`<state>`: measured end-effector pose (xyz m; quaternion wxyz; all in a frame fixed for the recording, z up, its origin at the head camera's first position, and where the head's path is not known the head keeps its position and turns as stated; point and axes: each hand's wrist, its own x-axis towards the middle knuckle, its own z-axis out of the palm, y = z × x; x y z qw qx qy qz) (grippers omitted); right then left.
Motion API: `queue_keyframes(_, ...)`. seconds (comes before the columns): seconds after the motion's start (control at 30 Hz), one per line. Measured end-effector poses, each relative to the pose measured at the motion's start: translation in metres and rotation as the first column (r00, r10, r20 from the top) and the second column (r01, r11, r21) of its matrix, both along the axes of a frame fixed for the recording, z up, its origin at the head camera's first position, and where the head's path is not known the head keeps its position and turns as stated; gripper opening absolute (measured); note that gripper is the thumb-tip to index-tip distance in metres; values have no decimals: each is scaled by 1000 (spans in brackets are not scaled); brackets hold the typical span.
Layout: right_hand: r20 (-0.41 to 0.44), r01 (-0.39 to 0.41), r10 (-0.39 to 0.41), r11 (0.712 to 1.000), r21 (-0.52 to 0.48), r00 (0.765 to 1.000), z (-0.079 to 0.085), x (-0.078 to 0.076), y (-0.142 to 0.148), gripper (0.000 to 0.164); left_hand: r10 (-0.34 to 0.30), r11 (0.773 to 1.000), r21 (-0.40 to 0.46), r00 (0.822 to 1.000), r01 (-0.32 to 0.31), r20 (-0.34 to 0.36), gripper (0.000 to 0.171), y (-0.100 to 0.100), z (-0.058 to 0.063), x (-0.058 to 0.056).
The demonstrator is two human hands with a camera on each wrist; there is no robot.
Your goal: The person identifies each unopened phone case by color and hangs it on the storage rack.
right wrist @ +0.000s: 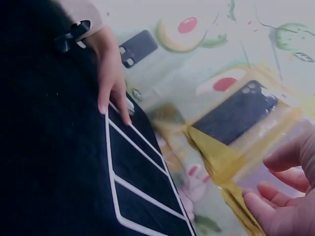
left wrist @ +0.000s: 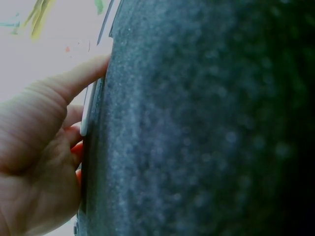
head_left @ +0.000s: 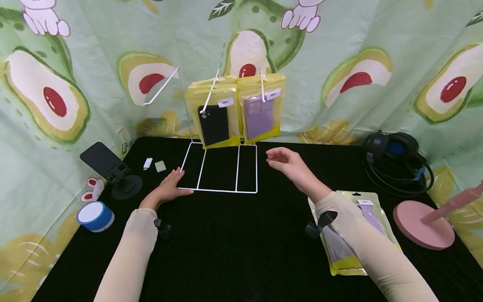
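A white wire display rack (head_left: 219, 191) stands on the black tabletop, its hooks sticking out above the base. My left hand (head_left: 170, 186) rests on the base's front left corner, thumb along the front bar and fingers stretched over the left bar. On the middle hook hang yellow pouches, the front one with a black phone case (head_left: 214, 125). Another pouch with a purple phone case (head_left: 258, 117) hangs on the right hook; the left hook (head_left: 161, 86) is bare. My right hand (head_left: 292, 167) is raised right of the base, fingers loosely bent, holding nothing.
More pouches (head_left: 349, 266) lie under my right forearm. Headphones (head_left: 392, 151) and a pink stand base (head_left: 424, 224) are at the right. On the left are a black phone stand (head_left: 126, 186), a blue speaker (head_left: 95, 216), a white USB stick (head_left: 147, 163) and a small pale square (head_left: 160, 166).
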<state>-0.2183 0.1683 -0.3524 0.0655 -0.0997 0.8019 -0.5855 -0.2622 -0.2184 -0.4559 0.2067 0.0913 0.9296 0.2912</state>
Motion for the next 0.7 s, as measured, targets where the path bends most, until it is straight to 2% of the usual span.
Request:
queue_keyframes(0.17,10,23,-25,991,130,1000,-1,24,43,33,9,1000,2,1000,-9,10,93,0,1,0)
queue_keyframes(0.4,41,20,-35,947,322,999,-9,67,108,42,12,1000,-3,1000,-12,6,95,1,0,-1)
queue_keyframes(0.53,76,32,-71,900,434,995,-20,88,138,47,1,1000,-12,1000,-1,6,95,2,0,-1)
queue_keyframes(0.7,119,46,-137,822,567,983,-32,103,167,51,3,1000,-20,1000,-3,0,93,1,0,0)
